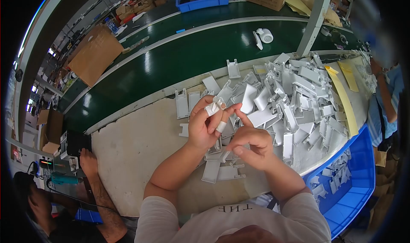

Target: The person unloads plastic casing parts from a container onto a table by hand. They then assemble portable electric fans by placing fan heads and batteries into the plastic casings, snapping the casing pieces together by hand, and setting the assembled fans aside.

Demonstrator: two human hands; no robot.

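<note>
My left hand (pixel 203 125) is raised over the near side of the table, its fingers bent, with white tape (pixel 221 126) round a finger. A small white plastic part (pixel 219 103) is pinched at its fingertips; its exact shape is hard to make out. My right hand (pixel 254 142) is close beside it on the right. Its forefinger reaches toward the left fingers, thumb apart, and I see nothing held in it. Below and behind both hands lie loose white plastic housings (pixel 211 170), some flat, some on edge.
A large heap of white plastic housings (pixel 305 78) covers the table's right side. A blue bin (pixel 363 187) with more parts stands at the right edge. Beyond runs a green conveyor belt (pixel 171 67) with a white round device (pixel 265 35). Another person's arm (pixel 100 191) is at the left.
</note>
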